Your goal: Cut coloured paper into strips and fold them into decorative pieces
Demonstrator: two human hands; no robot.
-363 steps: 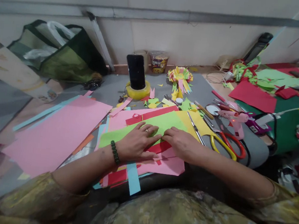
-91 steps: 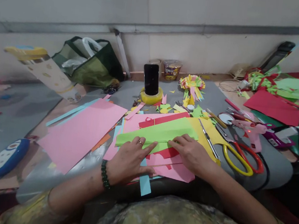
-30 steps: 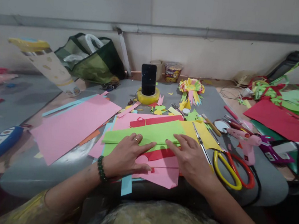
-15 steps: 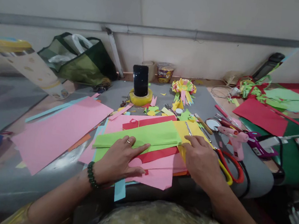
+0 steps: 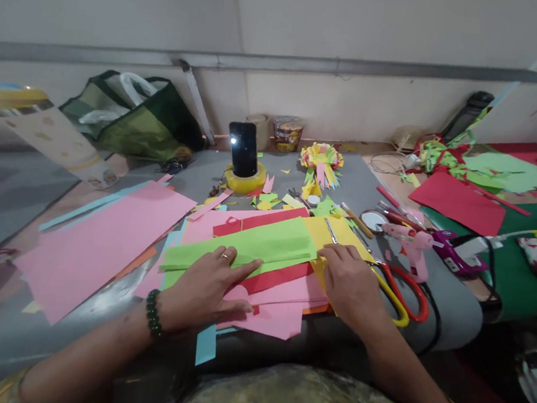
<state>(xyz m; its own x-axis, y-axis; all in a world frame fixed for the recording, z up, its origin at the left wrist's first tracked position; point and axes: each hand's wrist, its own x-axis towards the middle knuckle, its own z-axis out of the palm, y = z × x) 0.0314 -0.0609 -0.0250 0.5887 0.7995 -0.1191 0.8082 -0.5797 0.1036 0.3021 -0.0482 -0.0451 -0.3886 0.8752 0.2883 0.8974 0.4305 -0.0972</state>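
A bright green sheet of paper (image 5: 269, 237), folded into a long strip along its near edge, lies across a stack of coloured paper. My left hand (image 5: 204, 281) rests flat on its left part, fingers spread and thumb apart. At the strip's right end, my right hand (image 5: 353, 282) has its fingers curled together against the corner; the thumb is hidden. Scissors with red and yellow handles (image 5: 403, 293) lie partly under my right hand, their blades showing beyond it. Beneath the green paper are red paper (image 5: 279, 279), pink paper (image 5: 279, 319) and yellow paper (image 5: 343, 229).
A large pink sheet (image 5: 114, 235) lies to the left. Behind the stack are paper scraps (image 5: 268, 200), a phone (image 5: 243, 150) propped in a yellow tape roll (image 5: 246, 181), and a paper flower (image 5: 322, 159). A pink glue gun (image 5: 412, 244) lies right, near a red sheet (image 5: 460, 201).
The whole view has shifted slightly, with things now a little further left. My left hand stays flat on the green paper, and my right fingers have drawn closer together at its right end.
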